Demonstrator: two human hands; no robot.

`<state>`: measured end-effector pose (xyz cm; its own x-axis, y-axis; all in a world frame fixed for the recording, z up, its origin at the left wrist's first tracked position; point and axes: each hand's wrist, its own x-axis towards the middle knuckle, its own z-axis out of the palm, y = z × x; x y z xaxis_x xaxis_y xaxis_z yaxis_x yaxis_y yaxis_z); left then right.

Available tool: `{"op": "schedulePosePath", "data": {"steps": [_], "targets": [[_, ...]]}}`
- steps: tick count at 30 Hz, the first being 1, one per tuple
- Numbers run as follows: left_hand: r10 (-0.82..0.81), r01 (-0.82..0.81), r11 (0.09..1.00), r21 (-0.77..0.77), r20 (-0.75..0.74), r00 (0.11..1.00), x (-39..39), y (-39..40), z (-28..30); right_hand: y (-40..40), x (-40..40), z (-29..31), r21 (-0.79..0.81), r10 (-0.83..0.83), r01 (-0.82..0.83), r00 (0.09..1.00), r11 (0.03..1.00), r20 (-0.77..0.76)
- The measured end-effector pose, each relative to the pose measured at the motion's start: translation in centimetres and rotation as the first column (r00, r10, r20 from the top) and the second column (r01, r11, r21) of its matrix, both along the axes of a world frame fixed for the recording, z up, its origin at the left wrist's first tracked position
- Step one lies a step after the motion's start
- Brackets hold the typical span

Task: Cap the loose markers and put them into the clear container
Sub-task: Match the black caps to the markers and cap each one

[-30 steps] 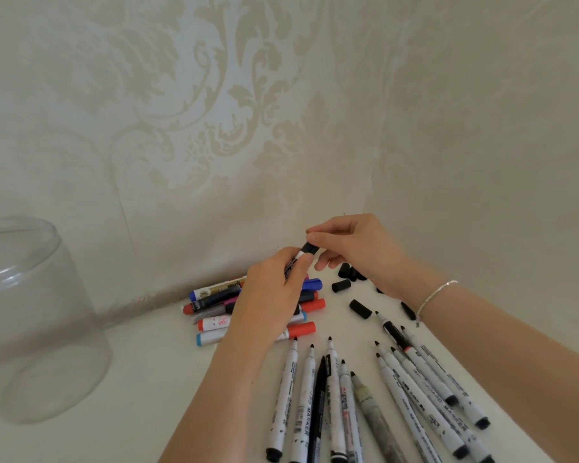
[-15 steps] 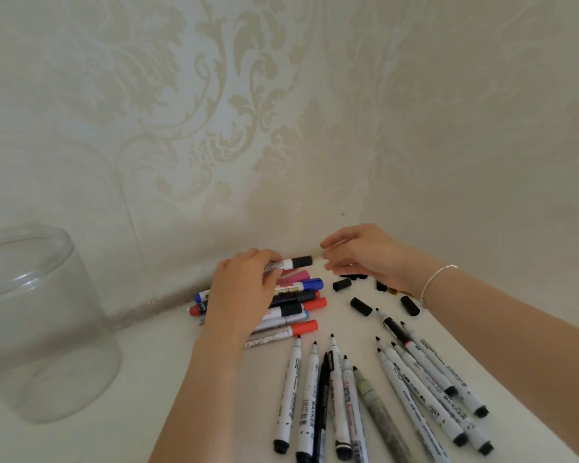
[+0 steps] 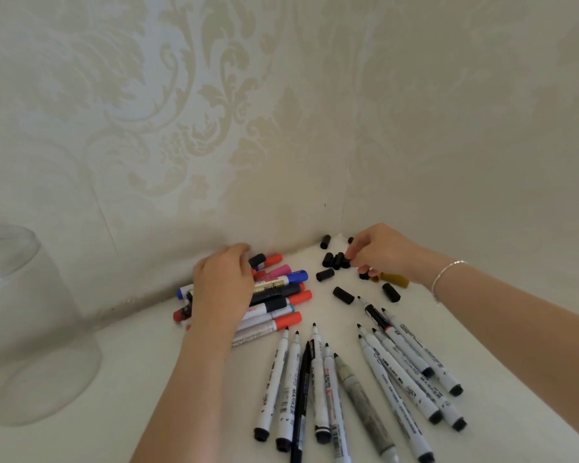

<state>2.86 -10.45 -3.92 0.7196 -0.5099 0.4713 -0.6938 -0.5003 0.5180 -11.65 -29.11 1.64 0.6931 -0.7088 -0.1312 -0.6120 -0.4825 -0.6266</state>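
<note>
My left hand (image 3: 223, 289) lies palm down on a pile of capped markers (image 3: 281, 302) by the back wall. Its fingers curl over a black-capped marker (image 3: 257, 260) at the top of the pile. In the corner, my right hand (image 3: 385, 253) pinches a black cap (image 3: 347, 263) at the edge of a cluster of loose black caps (image 3: 331, 260). Several uncapped white markers (image 3: 318, 379) fan out at the front, with a second group (image 3: 405, 365) to their right. The clear container (image 3: 30, 329) stands upright at the far left, with nothing visible inside.
More loose black caps (image 3: 343, 295) lie between the two hands, and an olive-brown cap (image 3: 395, 280) lies under my right wrist. Patterned walls (image 3: 214, 128) close the table's back and right sides. Bare white tabletop (image 3: 141, 362) separates the container from the markers.
My left hand has carried the newly capped marker down and left onto the capped pile. My right hand has let go of it and reached into the corner to the loose caps.
</note>
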Motion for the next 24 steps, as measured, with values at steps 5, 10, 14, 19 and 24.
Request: {"op": "schedulePosePath", "data": {"steps": [5,10,14,19,24], "targets": [[-0.221,0.223,0.975,-0.016,0.083,0.972,-2.9,-1.6,0.7,-0.7,-1.3,0.8,-0.105,0.021,-0.06,0.939,0.993,-0.343],[-0.319,0.317,0.946,0.074,0.028,0.947,-4.7,-2.5,0.3,-0.3,-3.3,0.1,-0.021,0.121,-0.189,0.705,0.982,-0.699],[-0.329,0.326,0.937,0.127,0.002,0.944,-5.3,-2.6,0.5,0.0,-4.1,-0.9,0.009,0.142,-0.191,0.701,0.982,-0.699],[-0.351,0.354,0.933,0.07,-0.05,0.935,-5.9,-2.8,0.7,0.0,-4.3,-1.0,0.016,0.131,-0.15,0.801,0.988,-0.585],[-0.485,0.424,0.874,-0.238,-0.383,0.786,-7.5,-3.1,1.2,0.2,-3.0,3.6,0.041,0.106,-0.101,0.985,0.994,-0.135]]}}
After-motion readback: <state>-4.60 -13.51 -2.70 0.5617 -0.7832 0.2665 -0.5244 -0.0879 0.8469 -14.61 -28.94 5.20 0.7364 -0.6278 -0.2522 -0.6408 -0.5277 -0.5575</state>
